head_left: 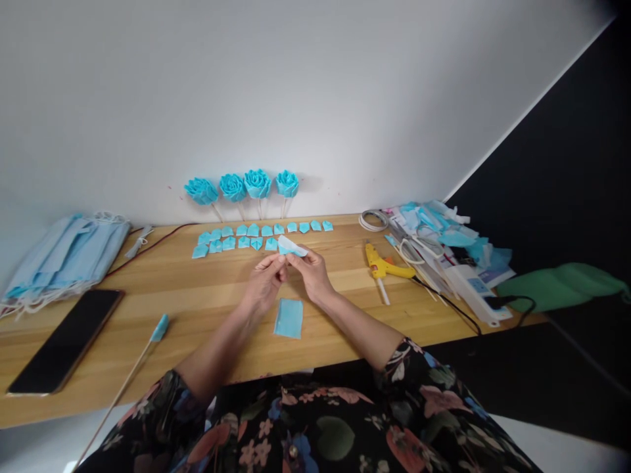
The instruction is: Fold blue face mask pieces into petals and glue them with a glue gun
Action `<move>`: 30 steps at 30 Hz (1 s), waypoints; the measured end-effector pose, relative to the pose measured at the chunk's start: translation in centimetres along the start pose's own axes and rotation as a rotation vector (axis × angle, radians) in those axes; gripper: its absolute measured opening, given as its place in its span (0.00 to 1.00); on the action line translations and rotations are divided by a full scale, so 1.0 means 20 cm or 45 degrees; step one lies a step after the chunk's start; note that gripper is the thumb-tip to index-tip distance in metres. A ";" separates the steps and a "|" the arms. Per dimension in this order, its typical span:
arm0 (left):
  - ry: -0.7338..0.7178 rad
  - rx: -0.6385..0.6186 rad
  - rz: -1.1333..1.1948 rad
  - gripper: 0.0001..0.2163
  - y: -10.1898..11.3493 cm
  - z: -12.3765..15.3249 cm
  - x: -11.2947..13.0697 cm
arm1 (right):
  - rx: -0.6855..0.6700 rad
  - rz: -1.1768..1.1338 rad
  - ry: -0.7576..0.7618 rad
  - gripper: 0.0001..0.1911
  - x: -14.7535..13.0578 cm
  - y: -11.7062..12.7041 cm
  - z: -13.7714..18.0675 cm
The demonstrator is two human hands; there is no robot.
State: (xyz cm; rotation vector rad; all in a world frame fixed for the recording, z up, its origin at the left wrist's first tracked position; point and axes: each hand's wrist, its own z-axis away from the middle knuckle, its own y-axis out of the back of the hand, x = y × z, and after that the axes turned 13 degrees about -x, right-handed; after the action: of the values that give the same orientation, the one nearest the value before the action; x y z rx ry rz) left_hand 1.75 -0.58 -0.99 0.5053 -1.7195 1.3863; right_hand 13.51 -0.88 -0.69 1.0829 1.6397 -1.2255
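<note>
Between my left hand (266, 281) and my right hand (311, 270) is a partly folded piece of blue and white mask fabric (292, 246), pinched by the fingertips of both. Its white side shows along the top. Just below my hands a flat blue fabric rectangle (288, 318) lies on the wooden table (197, 289). Beyond my fingers, two rows of small folded blue petals (229, 244) are laid out. On the left rests a thin wooden stick with a blue fabric bud (160, 328) at its tip, apart from my left forearm.
Several blue fabric roses (257, 184) on sticks lean against the wall. Face masks (69, 249) and a phone (66, 341) lie left. Rightward are a yellow glue gun (382, 264), tape roll (373, 221), fabric scraps (434, 226), power strip (473, 289) and green bundle (562, 287).
</note>
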 end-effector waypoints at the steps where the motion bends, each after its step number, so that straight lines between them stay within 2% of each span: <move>1: 0.001 0.008 -0.010 0.15 0.00 0.00 0.00 | 0.003 0.006 0.007 0.11 0.00 0.00 0.00; 13: -0.022 0.073 -0.263 0.12 -0.01 0.01 0.01 | 0.018 0.002 -0.045 0.11 0.00 0.02 0.00; 19: -0.076 0.102 -0.177 0.13 -0.01 0.00 0.03 | -0.053 -0.090 -0.054 0.22 -0.03 0.02 0.00; 23: -0.080 0.111 -0.150 0.13 0.00 0.00 0.04 | -0.038 -0.018 -0.038 0.16 -0.01 0.03 -0.01; 30: -0.077 0.096 -0.154 0.13 0.00 0.00 0.03 | 0.019 0.037 -0.045 0.13 0.01 0.04 -0.01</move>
State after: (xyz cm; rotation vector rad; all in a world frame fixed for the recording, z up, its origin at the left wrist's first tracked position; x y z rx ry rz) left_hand 1.41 -0.56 -0.37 0.6879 -1.6610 1.3650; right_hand 14.24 -0.45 -1.03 1.0846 1.5853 -1.2333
